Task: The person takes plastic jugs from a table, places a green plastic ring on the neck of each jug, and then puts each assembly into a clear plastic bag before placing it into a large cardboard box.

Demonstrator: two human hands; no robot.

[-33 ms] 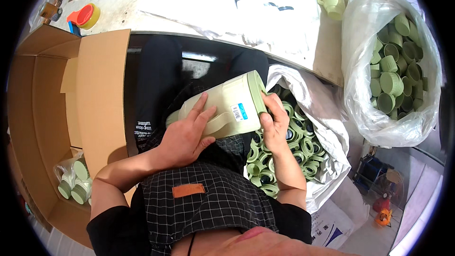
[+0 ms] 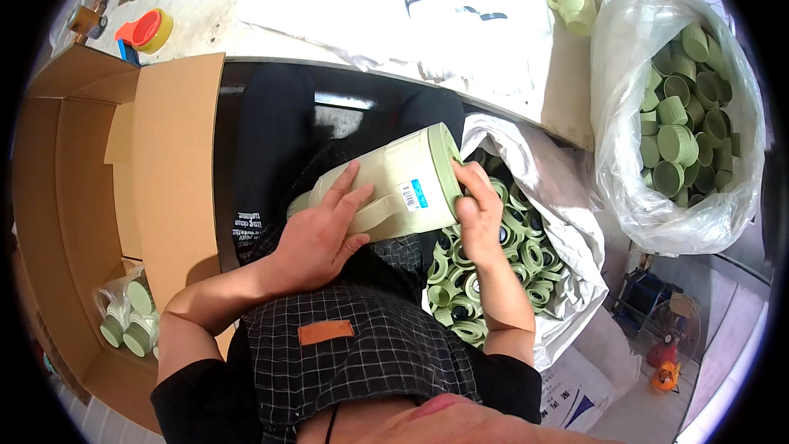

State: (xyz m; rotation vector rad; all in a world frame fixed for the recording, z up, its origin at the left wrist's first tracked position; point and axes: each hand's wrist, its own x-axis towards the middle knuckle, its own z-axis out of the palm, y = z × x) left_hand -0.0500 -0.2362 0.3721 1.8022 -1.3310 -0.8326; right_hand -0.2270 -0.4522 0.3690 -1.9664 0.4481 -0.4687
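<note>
Two hands: both on one pale green jug [image 2: 394,189], lying sideways over the lap, just near the table [image 2: 329,16] edge.
Left hand [image 2: 316,234]: wrapped around the jug's body by the handle – fingers spread, gripping.
Right hand [image 2: 477,214]: closed on the jug's green rim end.
Right of lap: white sack [image 2: 559,222] full of green rings [image 2: 460,279].
Far right: clear bag [image 2: 625,156] of green cups [image 2: 682,123].
Left: open cardboard box [image 2: 107,197] – a few bagged jugs [image 2: 131,316] at its near end.
</note>
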